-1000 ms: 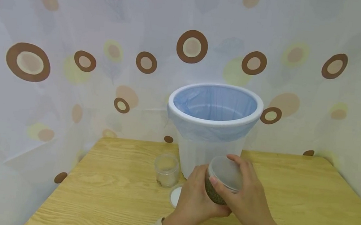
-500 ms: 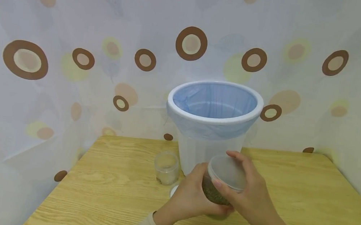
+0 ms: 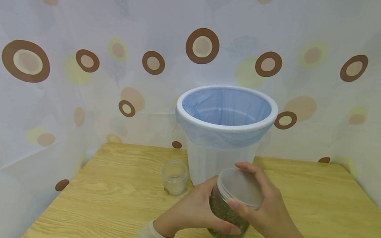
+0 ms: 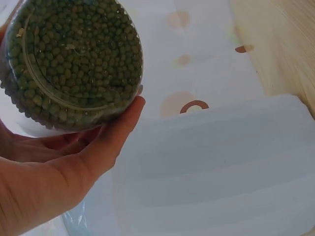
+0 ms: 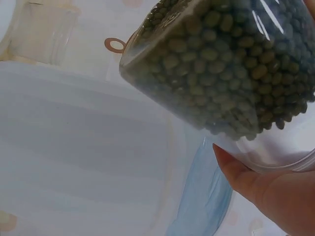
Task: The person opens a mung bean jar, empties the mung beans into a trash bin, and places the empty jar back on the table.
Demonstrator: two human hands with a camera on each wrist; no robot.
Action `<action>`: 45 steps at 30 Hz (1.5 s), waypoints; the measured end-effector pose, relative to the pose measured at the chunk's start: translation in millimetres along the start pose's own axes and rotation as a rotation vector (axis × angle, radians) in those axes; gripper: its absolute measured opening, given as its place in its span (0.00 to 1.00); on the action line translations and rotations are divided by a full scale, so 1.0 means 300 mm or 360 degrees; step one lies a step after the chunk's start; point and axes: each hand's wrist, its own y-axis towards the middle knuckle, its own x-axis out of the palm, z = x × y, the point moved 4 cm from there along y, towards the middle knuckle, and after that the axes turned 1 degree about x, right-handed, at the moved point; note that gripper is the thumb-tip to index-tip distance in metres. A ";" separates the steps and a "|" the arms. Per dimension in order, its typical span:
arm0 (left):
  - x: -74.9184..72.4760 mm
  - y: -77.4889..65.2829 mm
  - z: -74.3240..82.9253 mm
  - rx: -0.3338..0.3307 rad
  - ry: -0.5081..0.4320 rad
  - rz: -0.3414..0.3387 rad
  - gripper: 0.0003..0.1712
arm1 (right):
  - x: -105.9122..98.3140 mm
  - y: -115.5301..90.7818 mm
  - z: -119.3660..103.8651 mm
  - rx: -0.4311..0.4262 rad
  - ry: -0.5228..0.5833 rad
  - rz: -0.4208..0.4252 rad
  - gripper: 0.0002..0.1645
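Observation:
A clear plastic jar [image 3: 224, 214] of green mung beans [image 4: 83, 54] is held tilted in front of the bin in the head view. My left hand [image 3: 195, 209] grips its side, thumb across the front. The frosted lid [image 3: 241, 187] covers the jar's top, and my right hand [image 3: 269, 207] holds it by the rim, thumb at the near edge and fingers at the far one. In the left wrist view the bean-filled base faces the camera. From the right wrist, the beans slope inside, with a gap below the lid.
Behind the hands stands a white bin [image 3: 224, 128] lined with a blue plastic bag [image 3: 227, 107]. A second clear jar [image 3: 175, 179], nearly without contents, stands left of it on the wooden table [image 3: 111, 188]. Patterned sheeting [image 3: 123, 24] encloses the back and sides.
The bean jar has come down slightly toward me, showing more of its side. My left wrist has shifted left, and the small white disc on the table is now hidden behind that hand.

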 end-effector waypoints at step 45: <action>-0.024 -0.018 0.057 0.0110 -0.0254 -0.0242 0.46 | -0.029 0.018 -0.037 -0.0643 0.0353 -0.0220 0.42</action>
